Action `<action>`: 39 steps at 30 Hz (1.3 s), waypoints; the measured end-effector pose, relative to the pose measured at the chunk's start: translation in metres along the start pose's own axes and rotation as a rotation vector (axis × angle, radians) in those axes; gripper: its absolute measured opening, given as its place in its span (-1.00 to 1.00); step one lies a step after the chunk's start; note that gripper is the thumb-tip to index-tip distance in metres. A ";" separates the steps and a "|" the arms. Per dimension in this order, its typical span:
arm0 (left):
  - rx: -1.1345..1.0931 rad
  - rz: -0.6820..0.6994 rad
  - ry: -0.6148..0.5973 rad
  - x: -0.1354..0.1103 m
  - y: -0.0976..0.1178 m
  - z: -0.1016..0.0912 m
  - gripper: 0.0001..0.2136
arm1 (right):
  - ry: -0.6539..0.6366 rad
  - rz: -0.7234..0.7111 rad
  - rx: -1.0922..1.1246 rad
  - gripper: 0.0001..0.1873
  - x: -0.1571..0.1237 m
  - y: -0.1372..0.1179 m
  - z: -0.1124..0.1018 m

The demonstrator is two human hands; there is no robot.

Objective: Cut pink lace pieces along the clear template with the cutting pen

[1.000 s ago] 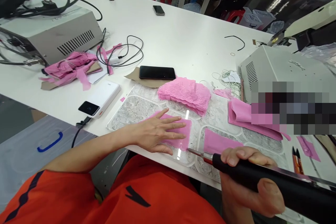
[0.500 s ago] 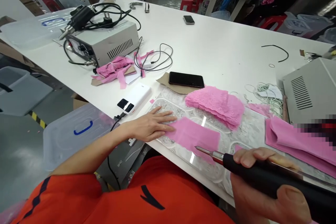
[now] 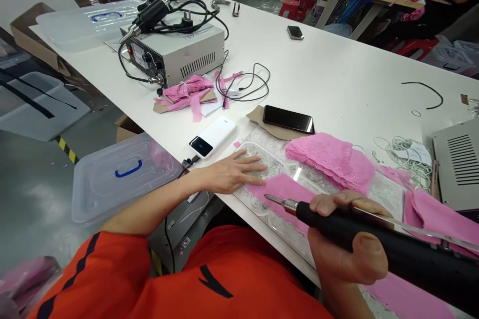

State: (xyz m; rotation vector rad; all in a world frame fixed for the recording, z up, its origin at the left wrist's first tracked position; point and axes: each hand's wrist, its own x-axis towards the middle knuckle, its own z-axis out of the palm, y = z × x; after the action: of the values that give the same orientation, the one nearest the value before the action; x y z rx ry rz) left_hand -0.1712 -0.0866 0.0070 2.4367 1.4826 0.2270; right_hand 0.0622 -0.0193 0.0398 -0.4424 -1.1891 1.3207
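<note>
My left hand lies flat with its fingers spread on the clear patterned board, its fingertips at the left edge of a flat pink fabric piece. My right hand is wrapped round the black handle of a cutting tool. The tool's thin metal tip hovers over the pink piece. A stack of pink lace rests on the board behind it.
A black phone on cardboard and a white power bank lie to the left. Farther back stands a grey control box with cables and pink scraps. More pink fabric and another grey box lie right. A lidded clear bin sits below the table's edge.
My view has swung left and down. My left hand slid off the pink piece to its left edge. The tool tip has shifted left over the piece.
</note>
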 end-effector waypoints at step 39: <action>0.033 0.193 0.337 -0.018 0.004 0.011 -0.47 | 0.267 -0.040 -0.205 -0.72 -0.012 -0.052 -0.090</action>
State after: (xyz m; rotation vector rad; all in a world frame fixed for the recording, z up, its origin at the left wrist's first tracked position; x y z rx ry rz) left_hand -0.1730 -0.1066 -0.0020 2.6697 1.3786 0.6881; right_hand 0.1667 -0.0123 0.0423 -0.7163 -1.1050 1.0713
